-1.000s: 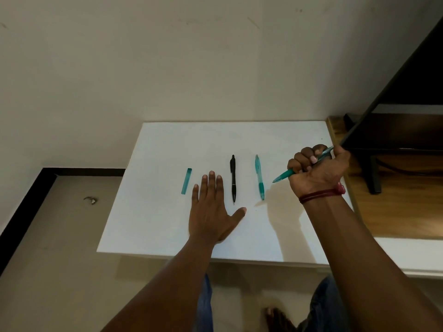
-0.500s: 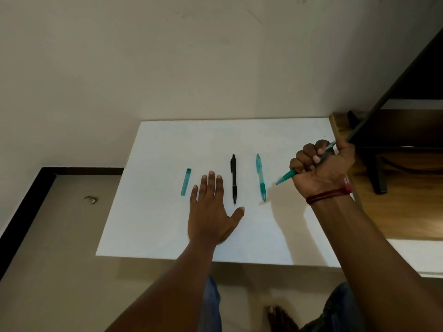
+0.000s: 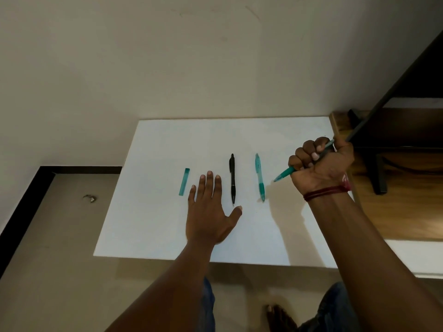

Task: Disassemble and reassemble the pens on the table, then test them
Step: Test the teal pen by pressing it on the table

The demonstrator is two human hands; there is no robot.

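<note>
On the white table [image 3: 167, 224], a teal piece [image 3: 184, 181] lies leftmost. The left hand [image 3: 209, 212] rests flat with straight fingers beside a black pen [image 3: 232, 178]. Next lies a translucent teal pen [image 3: 259, 177]. The right hand [image 3: 321, 164] fist-grips a second teal pen [image 3: 285, 174], tip angled down-left.

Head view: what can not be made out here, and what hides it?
All in the head view.
- The held teal pen: its middle is hidden inside the right hand; whether its tip touches the white table cannot be told.
- The small teal piece: too small to say what part it is.
- The black pen: tip too small to see if the point is out.
- The table's near right corner: covered by the right forearm.
</note>
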